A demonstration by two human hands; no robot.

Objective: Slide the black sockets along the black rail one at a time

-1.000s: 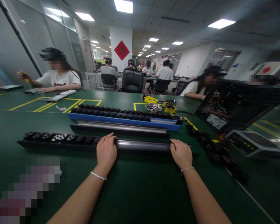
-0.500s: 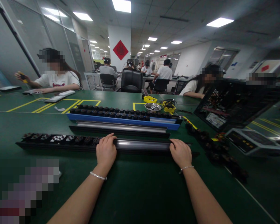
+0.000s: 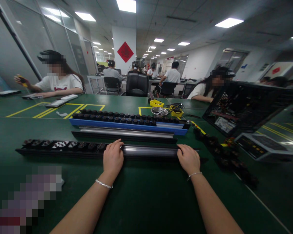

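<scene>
A long black channel with a shiny metallic inner face lies across the green table in front of me. Its left half carries a row of small black modules. My left hand curls over the channel where the modules end, fingertips at the far edge; whether it also grips the last module is hidden. Farther right, my right hand wraps its fingers over the same channel near its right end. Just beyond lies a second channel without modules. Behind that sits a blue rail with rows of similar modules.
At right, loose black modules trail beside a boxy power supply and an open computer case. A metal dish and yellow trays stand farther back. Co-workers sit across the table at left and right.
My left hand has slid slightly to the right along the channel. My right hand keeps nearly the same place.
</scene>
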